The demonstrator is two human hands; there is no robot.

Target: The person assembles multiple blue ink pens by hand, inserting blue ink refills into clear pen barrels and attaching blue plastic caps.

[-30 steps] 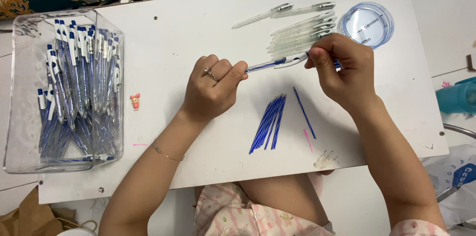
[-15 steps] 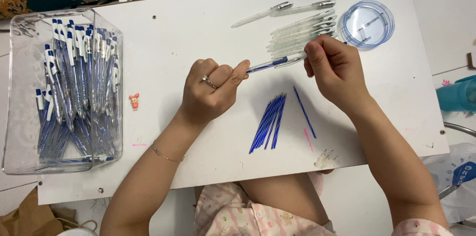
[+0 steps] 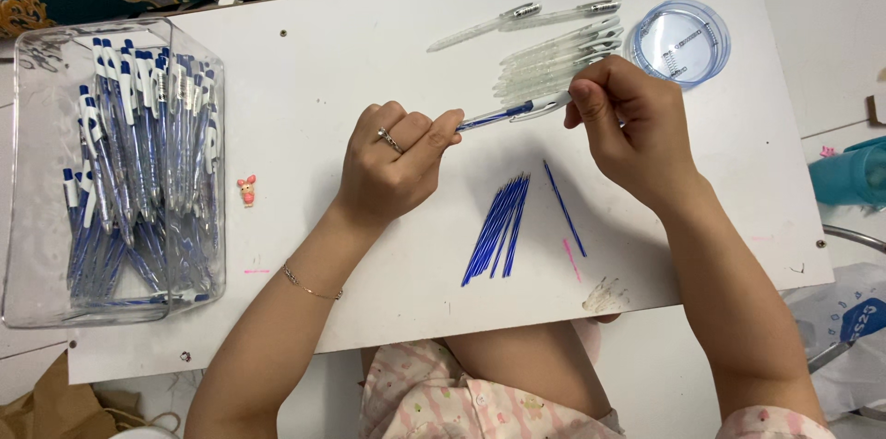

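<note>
Pen (image 3: 506, 113) spans between left hand (image 3: 392, 162) and right hand (image 3: 628, 120) grip

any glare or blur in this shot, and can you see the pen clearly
Head view: even, soft light, faint shadows under the left hand and right hand; mild glare on the clear plastic bin; the pen is sharp between the hands, no motion blur; table edges bow slightly.

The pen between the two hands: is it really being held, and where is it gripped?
Yes. The left hand pinches the pen at its blue tip end, and the right hand grips its clear barrel end.
</note>
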